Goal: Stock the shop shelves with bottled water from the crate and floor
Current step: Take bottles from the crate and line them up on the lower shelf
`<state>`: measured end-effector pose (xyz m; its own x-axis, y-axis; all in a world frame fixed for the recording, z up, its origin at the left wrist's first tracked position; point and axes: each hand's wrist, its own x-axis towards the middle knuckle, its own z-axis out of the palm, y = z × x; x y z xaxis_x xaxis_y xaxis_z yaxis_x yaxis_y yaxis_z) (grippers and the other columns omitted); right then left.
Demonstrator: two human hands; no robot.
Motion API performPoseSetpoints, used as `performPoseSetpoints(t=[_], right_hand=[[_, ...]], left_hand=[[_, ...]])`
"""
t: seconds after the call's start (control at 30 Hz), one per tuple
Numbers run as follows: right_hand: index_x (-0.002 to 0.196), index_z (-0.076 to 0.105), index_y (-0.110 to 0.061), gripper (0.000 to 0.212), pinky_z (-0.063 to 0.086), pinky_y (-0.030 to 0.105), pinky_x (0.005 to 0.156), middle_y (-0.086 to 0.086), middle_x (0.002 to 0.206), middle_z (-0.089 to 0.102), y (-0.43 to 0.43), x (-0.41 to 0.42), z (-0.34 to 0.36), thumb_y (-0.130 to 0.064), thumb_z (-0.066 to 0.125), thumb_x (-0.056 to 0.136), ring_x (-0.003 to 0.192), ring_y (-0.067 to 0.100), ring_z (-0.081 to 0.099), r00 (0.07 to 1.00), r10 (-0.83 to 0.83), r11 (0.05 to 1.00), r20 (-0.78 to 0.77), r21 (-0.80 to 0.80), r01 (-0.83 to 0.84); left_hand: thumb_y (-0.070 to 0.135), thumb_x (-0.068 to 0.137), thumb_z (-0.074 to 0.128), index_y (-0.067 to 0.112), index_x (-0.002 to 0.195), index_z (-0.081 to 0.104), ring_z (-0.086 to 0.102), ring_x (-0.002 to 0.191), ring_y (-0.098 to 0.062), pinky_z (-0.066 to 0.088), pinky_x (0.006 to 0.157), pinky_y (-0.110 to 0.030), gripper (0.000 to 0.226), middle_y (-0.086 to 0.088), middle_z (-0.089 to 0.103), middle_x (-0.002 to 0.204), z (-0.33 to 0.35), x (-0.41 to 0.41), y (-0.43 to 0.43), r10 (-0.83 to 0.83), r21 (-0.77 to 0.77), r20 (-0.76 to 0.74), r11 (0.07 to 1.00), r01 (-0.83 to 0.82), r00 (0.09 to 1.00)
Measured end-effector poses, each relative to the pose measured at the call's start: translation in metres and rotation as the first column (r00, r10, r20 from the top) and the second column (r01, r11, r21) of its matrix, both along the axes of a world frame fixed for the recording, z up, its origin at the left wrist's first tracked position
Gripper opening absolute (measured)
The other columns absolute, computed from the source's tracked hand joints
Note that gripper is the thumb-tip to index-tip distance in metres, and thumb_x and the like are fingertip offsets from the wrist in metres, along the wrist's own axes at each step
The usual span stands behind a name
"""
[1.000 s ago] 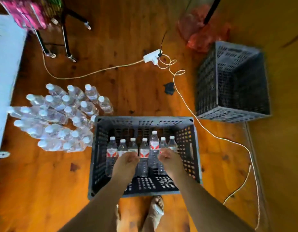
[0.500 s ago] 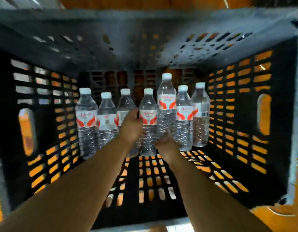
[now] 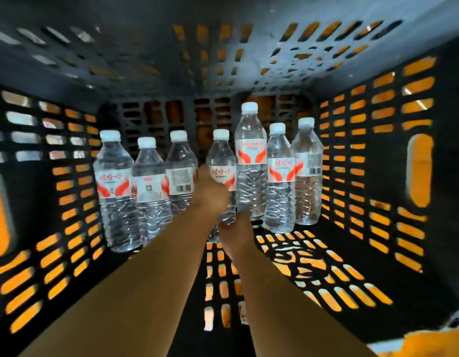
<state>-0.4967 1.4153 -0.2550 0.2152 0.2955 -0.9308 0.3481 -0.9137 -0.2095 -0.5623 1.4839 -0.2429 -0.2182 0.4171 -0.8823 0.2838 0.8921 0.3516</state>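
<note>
Closer now than half a second ago, the camera is deep inside the crate (image 3: 377,163), and both hands have shifted onto the fourth bottle (image 3: 221,161) from the left. It stands among seven upright bottles along the far wall. The left hand (image 3: 212,194) wraps its middle; the right hand (image 3: 236,228) grips its base. Orange floor (image 3: 419,173) shows through the slots.

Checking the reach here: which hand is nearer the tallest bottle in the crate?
Right. The right hand sits just below the tallest bottle; the left hand is one bottle leftward.
</note>
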Motion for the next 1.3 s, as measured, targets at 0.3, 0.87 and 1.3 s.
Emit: performPoseSetpoints(t=[0.3,0.87,1.3], right_hand=[[0.118,0.049,-0.016,0.03,0.049,0.034,0.085,0.004,0.114,0.062,0.002,0.017,0.016,-0.013,0.058,0.09,0.101,0.021,0.06,0.993,0.073,0.997,-0.089,0.005,-0.073],[0.087,0.048,-0.022,0.038,0.051,0.041,0.088,0.0,0.091,0.06,0.058,-0.004,0.306,0.009,0.066,0.076,0.093,0.025,0.06,0.978,0.079,0.92,-0.195,0.392,0.004],[0.139,0.036,-0.028,0.079,0.046,0.027,0.09,-0.009,0.121,0.054,0.076,-0.103,0.606,0.008,0.067,0.076,0.116,0.014,0.053,0.721,0.66,0.573,-0.21,0.761,-0.303]], left_hand=[[0.009,0.096,0.045,0.021,0.134,0.044,0.057,0.087,-0.019,0.048,0.068,-0.03,0.04,-0.006,0.06,0.116,0.004,-0.02,-0.011,0.038,-0.006,0.151,0.999,-0.037,0.988],[-0.005,0.081,0.062,0.017,0.134,0.042,0.059,0.103,-0.016,0.052,0.085,-0.034,0.061,-0.002,0.058,0.123,0.317,-0.07,-0.005,0.174,0.294,0.574,0.868,-0.4,0.8],[0.001,0.089,0.054,0.03,0.132,0.04,0.057,0.107,-0.012,0.05,0.086,-0.03,0.054,0.011,0.056,0.117,0.609,-0.16,-0.059,0.235,0.684,0.517,0.465,-0.562,0.823]])
